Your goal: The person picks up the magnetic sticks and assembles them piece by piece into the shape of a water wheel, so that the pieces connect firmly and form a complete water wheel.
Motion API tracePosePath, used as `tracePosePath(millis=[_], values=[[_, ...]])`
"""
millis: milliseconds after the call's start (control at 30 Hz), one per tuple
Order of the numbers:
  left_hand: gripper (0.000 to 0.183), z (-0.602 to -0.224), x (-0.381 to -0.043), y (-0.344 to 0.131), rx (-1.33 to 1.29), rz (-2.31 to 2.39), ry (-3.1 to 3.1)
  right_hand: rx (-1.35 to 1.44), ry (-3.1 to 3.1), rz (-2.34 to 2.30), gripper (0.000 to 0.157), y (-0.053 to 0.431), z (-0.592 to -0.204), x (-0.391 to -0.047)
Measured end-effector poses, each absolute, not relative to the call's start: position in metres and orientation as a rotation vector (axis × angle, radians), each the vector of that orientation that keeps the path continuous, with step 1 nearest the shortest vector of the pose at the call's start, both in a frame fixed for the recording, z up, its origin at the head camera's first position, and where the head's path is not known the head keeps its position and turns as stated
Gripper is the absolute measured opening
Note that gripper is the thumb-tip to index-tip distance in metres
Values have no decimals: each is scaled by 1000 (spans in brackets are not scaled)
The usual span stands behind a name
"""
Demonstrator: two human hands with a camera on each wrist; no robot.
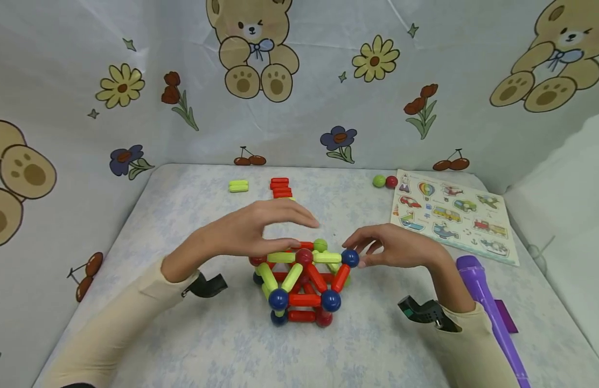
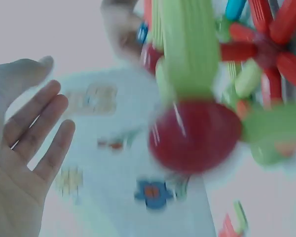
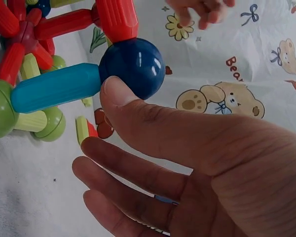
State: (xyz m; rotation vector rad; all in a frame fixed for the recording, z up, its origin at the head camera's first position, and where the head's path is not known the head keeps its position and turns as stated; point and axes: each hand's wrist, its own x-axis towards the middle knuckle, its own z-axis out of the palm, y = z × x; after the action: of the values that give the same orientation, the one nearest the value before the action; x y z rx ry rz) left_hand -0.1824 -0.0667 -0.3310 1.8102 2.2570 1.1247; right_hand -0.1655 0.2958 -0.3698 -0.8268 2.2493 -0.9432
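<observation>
A model of magnetic rods and balls (image 1: 304, 285), in red, yellow-green and blue, stands mid-table in the head view. Above its left side is my left hand (image 1: 260, 226), fingers extended and thumb over the top rods. The left wrist view shows this hand (image 2: 24, 143) apart from a blurred red ball (image 2: 195, 136). At the model's right corner, my right hand (image 1: 394, 245) has its thumb against a dark blue ball (image 3: 133, 69), joined to a turquoise rod (image 3: 56, 89). Its other fingers spread loosely below the ball, with the index finger mostly hidden behind the thumb.
Behind the model lie yellow-green rods (image 1: 238, 186) and red rods (image 1: 281, 187). A green ball (image 1: 379, 181) and a red ball (image 1: 391, 182) sit beside a picture board (image 1: 450, 213) at the back right. Near my right forearm lies a purple toy microphone (image 1: 488, 307).
</observation>
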Motion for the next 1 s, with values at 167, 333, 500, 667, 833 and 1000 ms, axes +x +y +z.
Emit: tracePosePath(millis=[167, 333, 500, 667, 833, 1000], values=[[58, -350, -179, -123, 1420, 1270, 2371, -840, 2253, -964, 46, 292, -380, -157], [55, -390, -169, -154, 1067, 1249, 2363, -832, 2266, -985, 48, 283, -405, -143], [47, -434, -156, -147, 965, 1230, 2289, -799, 2321, -1052, 48, 276, -428, -129], [41, -456, -148, -132, 965, 1207, 2336, -752, 2368, -1128, 47, 270, -442, -123], [36, -461, -144, -122, 923, 1129, 2391, -710, 2377, -1164, 44, 265, -448, -122], [31, -460, -147, -118, 912, 1092, 2364, -765, 2376, -1132, 41, 262, -447, -126]])
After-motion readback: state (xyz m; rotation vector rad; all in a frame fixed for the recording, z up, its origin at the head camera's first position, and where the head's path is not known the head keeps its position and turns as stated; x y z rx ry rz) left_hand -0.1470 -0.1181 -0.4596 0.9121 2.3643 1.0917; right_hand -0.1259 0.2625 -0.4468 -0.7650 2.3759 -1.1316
